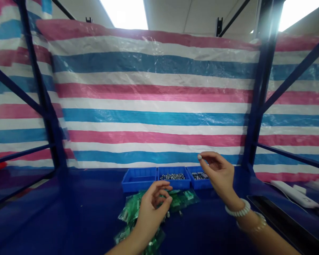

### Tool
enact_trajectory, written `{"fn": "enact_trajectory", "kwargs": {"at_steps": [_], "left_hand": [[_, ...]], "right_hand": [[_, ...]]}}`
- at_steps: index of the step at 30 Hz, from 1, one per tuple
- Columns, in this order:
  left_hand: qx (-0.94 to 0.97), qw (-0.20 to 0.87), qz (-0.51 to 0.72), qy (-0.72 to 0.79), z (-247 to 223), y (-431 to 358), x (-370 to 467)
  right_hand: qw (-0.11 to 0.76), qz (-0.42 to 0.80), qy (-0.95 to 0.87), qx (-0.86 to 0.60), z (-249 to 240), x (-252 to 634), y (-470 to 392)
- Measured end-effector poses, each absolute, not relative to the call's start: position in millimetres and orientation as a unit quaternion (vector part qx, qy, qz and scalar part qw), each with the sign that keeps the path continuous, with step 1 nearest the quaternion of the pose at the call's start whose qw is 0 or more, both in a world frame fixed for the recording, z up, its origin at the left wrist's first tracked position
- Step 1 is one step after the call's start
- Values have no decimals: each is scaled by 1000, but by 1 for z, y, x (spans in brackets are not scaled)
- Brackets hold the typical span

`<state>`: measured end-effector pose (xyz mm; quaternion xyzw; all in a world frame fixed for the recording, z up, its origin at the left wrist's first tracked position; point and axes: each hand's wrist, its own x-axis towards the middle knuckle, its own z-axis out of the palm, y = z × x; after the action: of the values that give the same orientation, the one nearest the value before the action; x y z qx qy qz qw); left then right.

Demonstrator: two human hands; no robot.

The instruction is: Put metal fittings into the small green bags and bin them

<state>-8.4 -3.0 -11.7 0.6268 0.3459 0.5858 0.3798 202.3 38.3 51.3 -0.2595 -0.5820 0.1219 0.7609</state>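
Note:
My right hand (pixel 218 173) is raised above the right-hand blue bin, thumb and forefinger pinched on a small whitish piece (pixel 199 157). That piece is too small to name. Lower and to the left, my left hand (pixel 154 203) hovers over clear bags with green contents (pixel 133 209), its fingers curved and apart, with nothing visible in them. Behind the hands stand blue bins: the middle bin (pixel 175 184) holds many small metal parts (pixel 172 176), and the right bin (pixel 202 184) holds larger metal pieces (pixel 199 175), partly hidden by my right hand.
The left blue bin (pixel 139 184) shows a bare floor. A few small pieces (pixel 180 213) lie on the blue tabletop (pixel 69 219). At right are a long black object (pixel 281 219) and a white power strip (pixel 295 194). Blue frame posts (pixel 257 106) and a striped sheet (pixel 156 117) enclose the table.

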Motion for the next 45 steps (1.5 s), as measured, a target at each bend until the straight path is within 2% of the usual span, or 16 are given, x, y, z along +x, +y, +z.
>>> {"fn": "enact_trajectory", "kwargs": {"at_steps": [3, 8, 13, 18, 24, 27, 39, 42, 45], "left_hand": [[622, 381, 590, 347, -14, -3, -9], [614, 398, 586, 349, -2, -10, -8], [597, 398, 600, 353, -1, -8, -8], [577, 371, 627, 369, -5, -3, -11], [556, 356, 634, 402, 1, -6, -11], [561, 345, 637, 400, 1, -6, -10], [572, 331, 633, 403, -2, -4, -12], [574, 331, 629, 405, -2, -4, -12], [571, 336, 628, 409, -1, -3, -12]], "right_hand": [[721, 110, -613, -303, 48, 206, 59], [567, 184, -707, -381, 22, 205, 85], [527, 170, -730, -401, 13, 211, 87], [489, 80, -776, -390, 22, 217, 70], [250, 140, -918, -275, 9, 194, 33], [190, 158, -937, -246, 1, 183, 26], [190, 89, -945, -251, -10, 178, 28], [230, 145, -933, -237, -8, 176, 28], [302, 267, -888, -220, -3, 175, 24]]}}
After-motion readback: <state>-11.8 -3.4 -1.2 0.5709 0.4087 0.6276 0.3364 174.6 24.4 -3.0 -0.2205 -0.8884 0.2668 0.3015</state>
